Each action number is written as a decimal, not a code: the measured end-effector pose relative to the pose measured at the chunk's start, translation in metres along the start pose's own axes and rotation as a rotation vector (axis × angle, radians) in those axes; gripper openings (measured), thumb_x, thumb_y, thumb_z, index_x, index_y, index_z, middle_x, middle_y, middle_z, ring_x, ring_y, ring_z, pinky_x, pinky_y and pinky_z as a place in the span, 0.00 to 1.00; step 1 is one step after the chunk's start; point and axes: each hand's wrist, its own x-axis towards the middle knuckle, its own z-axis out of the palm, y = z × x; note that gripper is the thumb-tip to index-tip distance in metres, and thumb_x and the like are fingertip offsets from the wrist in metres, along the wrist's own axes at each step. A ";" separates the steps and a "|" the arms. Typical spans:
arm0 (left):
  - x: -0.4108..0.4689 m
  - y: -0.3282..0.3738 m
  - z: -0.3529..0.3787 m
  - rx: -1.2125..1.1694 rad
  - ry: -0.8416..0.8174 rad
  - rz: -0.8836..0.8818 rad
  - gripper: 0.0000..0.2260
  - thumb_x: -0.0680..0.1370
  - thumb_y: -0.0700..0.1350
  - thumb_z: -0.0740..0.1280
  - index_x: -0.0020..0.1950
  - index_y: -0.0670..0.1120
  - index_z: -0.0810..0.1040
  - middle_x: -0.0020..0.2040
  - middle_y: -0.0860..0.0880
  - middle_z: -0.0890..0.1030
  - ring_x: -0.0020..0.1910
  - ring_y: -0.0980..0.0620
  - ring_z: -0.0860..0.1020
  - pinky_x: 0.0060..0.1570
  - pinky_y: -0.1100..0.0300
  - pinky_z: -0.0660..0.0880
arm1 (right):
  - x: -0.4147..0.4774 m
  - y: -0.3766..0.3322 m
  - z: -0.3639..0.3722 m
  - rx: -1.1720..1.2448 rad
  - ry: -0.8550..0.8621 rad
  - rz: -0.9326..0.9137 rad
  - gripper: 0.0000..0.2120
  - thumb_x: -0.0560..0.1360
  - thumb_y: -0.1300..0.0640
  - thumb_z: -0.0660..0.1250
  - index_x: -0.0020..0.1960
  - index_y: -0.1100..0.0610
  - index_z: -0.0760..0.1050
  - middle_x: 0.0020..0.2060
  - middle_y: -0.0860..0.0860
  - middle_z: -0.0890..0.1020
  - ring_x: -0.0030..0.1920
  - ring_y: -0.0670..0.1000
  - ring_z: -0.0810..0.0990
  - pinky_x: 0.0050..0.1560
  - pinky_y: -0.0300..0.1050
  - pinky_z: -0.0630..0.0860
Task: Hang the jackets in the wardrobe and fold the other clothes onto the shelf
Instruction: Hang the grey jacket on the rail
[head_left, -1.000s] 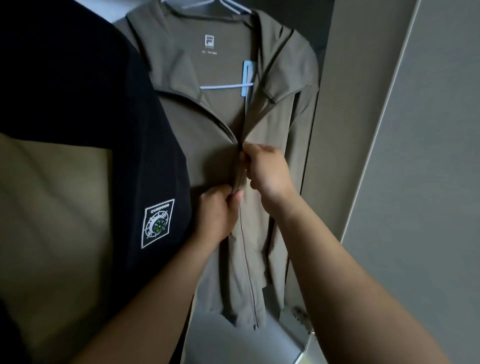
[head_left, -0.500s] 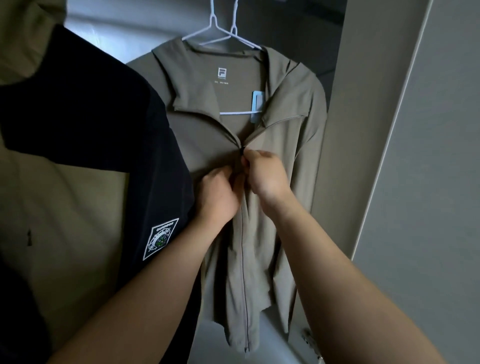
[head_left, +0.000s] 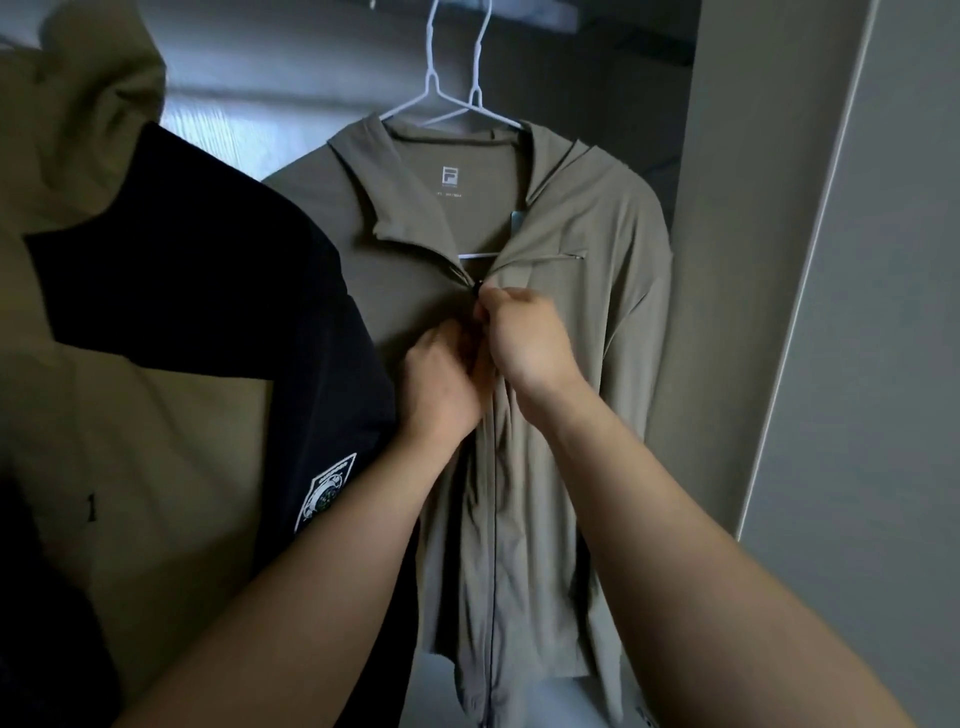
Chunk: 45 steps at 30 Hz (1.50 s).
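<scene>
Where the olive jacket (head_left: 571, 374) hangs: inside the wardrobe (head_left: 737, 260), on white wire hangers (head_left: 457, 98), with its front facing the viewer and its collar open above the chest.
Zip (head_left: 477, 285): closed from the hem up to chest height (the slider sits right at the fingertips).
Right hand (head_left: 524, 338): fingers curled, pinching the zip at the chest.
Left hand (head_left: 441, 379): just below the right hand and touching it, fingers curled into the jacket front beside the zip.
Neighbouring garment (head_left: 208, 312): black and tan, hanging at the left and overlapping the jacket's shoulder, with a white patch (head_left: 324, 491) on its sleeve.
</scene>
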 end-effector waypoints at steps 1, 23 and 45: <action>0.005 0.003 0.001 -0.011 0.006 0.021 0.07 0.77 0.43 0.68 0.46 0.39 0.80 0.44 0.38 0.82 0.44 0.35 0.80 0.41 0.45 0.76 | 0.002 -0.002 0.000 0.017 -0.001 -0.004 0.20 0.80 0.59 0.62 0.28 0.53 0.72 0.20 0.46 0.74 0.24 0.46 0.72 0.30 0.43 0.66; 0.005 -0.032 0.017 0.049 -0.104 0.253 0.19 0.76 0.52 0.57 0.34 0.39 0.75 0.31 0.39 0.77 0.31 0.38 0.75 0.32 0.51 0.66 | 0.056 -0.020 0.016 -0.097 0.043 -0.301 0.19 0.84 0.52 0.56 0.37 0.54 0.74 0.37 0.56 0.77 0.43 0.60 0.78 0.46 0.49 0.70; 0.198 0.042 -0.025 -0.370 0.458 -0.694 0.27 0.83 0.54 0.59 0.74 0.36 0.68 0.68 0.40 0.75 0.56 0.46 0.77 0.33 0.67 0.64 | 0.124 -0.104 -0.065 -0.816 0.249 0.016 0.23 0.73 0.42 0.66 0.59 0.57 0.80 0.53 0.56 0.84 0.52 0.61 0.83 0.52 0.51 0.78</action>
